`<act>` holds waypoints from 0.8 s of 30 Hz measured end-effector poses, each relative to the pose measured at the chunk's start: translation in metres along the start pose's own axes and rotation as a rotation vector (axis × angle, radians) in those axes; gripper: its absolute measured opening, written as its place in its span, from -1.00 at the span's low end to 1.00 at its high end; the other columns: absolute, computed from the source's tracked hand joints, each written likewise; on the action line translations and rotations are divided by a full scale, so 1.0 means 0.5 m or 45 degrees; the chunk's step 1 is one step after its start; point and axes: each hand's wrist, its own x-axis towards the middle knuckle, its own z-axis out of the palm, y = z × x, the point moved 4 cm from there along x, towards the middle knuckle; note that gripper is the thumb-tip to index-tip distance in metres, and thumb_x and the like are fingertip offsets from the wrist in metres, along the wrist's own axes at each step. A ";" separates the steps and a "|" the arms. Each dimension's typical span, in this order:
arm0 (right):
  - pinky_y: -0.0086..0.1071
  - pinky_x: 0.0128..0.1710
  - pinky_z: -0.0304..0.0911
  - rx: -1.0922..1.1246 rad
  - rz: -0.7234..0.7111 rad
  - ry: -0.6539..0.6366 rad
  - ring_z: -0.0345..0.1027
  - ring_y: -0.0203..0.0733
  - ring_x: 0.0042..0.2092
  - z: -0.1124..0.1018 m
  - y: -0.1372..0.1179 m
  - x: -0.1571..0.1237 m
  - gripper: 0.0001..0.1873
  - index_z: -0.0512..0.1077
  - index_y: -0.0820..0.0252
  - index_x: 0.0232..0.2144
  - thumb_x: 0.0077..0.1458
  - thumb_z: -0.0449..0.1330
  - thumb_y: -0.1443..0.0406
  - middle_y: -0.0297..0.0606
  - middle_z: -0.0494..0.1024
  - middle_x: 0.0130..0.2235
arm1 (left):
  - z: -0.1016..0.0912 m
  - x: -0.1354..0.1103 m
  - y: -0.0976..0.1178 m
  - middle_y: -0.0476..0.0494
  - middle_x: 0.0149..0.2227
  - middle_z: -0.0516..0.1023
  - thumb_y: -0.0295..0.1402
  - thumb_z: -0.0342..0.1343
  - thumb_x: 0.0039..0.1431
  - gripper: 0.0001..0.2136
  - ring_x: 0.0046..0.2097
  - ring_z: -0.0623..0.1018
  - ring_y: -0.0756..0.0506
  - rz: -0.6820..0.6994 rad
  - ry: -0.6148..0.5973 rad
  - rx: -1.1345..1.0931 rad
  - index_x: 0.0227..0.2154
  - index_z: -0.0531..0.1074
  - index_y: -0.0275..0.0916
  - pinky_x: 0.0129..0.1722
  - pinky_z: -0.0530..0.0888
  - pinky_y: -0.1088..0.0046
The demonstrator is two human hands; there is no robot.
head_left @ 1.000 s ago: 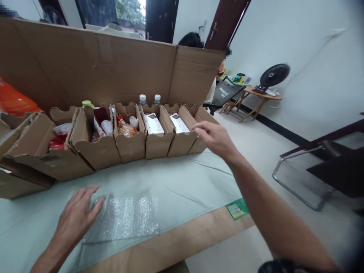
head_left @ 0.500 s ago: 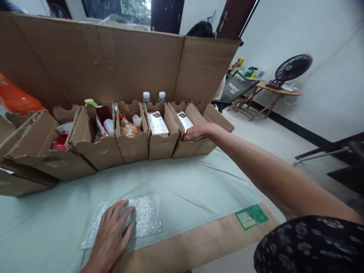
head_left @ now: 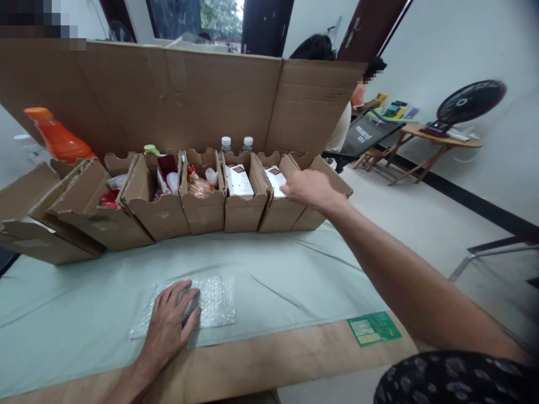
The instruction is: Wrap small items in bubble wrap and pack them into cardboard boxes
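Note:
My left hand (head_left: 172,314) lies with fingers spread on a sheet or pouch of clear bubble wrap (head_left: 217,303), on the pale green cloth. My right hand (head_left: 309,187) is above the open cardboard bins at the right end of the row, its fingers curled closed. Its fingertips are by the right edge of a white box (head_left: 274,178) standing in a bin (head_left: 275,216). What the fingers hold, if anything, is hidden. Another white box (head_left: 239,180) stands in the neighbouring bin (head_left: 242,216). The bin left of that contains a packet of tan sticks (head_left: 200,186).
A tall cardboard panel (head_left: 219,95) stands behind the bins. An orange bottle (head_left: 63,137) and two clear bottles with white caps (head_left: 226,141) are behind the row. A green card (head_left: 374,329) lies on the wooden edge. Beyond are people, a folding chair (head_left: 364,134) and a fan (head_left: 467,104).
My right hand has risen from the front rim of the bin, fingers still curled. My left hand stays on the bubble wrap. The camera view has turned somewhat to the left.

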 end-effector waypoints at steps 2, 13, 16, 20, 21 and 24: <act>0.03 -0.08 0.35 -0.011 0.088 0.320 0.54 0.22 -0.12 -0.083 -0.001 -0.069 -0.66 0.57 0.23 -0.38 0.35 0.12 0.20 0.06 0.64 -0.29 | -0.010 -0.001 0.003 -0.25 0.11 0.55 -0.27 0.09 0.33 -0.72 0.11 0.53 -0.31 -0.053 0.027 -0.054 0.06 0.48 -0.11 0.06 0.49 0.05; -0.25 -0.10 0.41 0.917 -0.754 -0.054 0.60 -0.18 -0.23 0.084 -0.186 -0.243 -0.72 0.62 -0.02 -0.01 0.24 0.25 0.25 -0.33 0.74 -0.17 | -0.152 0.049 0.081 -0.25 0.38 0.28 -0.27 0.18 0.29 -0.38 0.36 0.34 -0.37 -0.032 0.249 -0.030 0.36 0.16 0.01 0.34 0.27 -0.14; -0.21 -0.09 0.41 0.765 -0.578 0.215 0.60 -0.10 -0.15 0.031 -0.130 -0.156 -0.73 0.65 0.06 -0.10 0.28 0.16 0.28 -0.26 0.73 -0.13 | -0.072 0.019 0.045 -0.23 0.13 0.57 -0.30 0.08 0.37 -0.65 0.16 0.55 -0.26 0.030 0.038 0.018 0.18 0.38 -0.10 0.26 0.39 -0.02; -0.21 -0.10 0.33 0.229 -0.450 0.091 0.57 -0.01 -0.07 -0.018 -0.103 -0.015 -0.65 0.67 0.09 -0.16 0.19 0.12 0.43 -0.22 0.72 -0.11 | -0.021 -0.011 0.011 -0.22 0.10 0.61 -0.29 0.06 0.39 -0.68 0.14 0.57 -0.23 -0.041 -0.011 -0.038 0.14 0.44 -0.15 0.21 0.44 0.04; -0.23 -0.11 0.31 0.132 -0.462 -0.049 0.56 -0.01 -0.06 -0.014 -0.110 0.014 -0.63 0.67 0.08 -0.16 0.17 0.11 0.46 -0.23 0.72 -0.10 | -0.020 -0.012 0.009 -0.22 0.10 0.61 -0.29 0.06 0.38 -0.69 0.14 0.57 -0.23 -0.056 -0.012 -0.055 0.13 0.46 -0.15 0.21 0.43 0.04; -0.30 -0.15 0.28 0.031 -0.542 -0.391 0.55 -0.06 -0.07 0.012 -0.144 0.075 -0.66 0.68 0.07 -0.20 0.11 0.16 0.46 -0.27 0.72 -0.13 | -0.023 -0.010 0.011 -0.22 0.09 0.61 -0.30 0.07 0.37 -0.71 0.14 0.57 -0.22 -0.073 0.001 -0.100 0.10 0.48 -0.15 0.23 0.43 0.05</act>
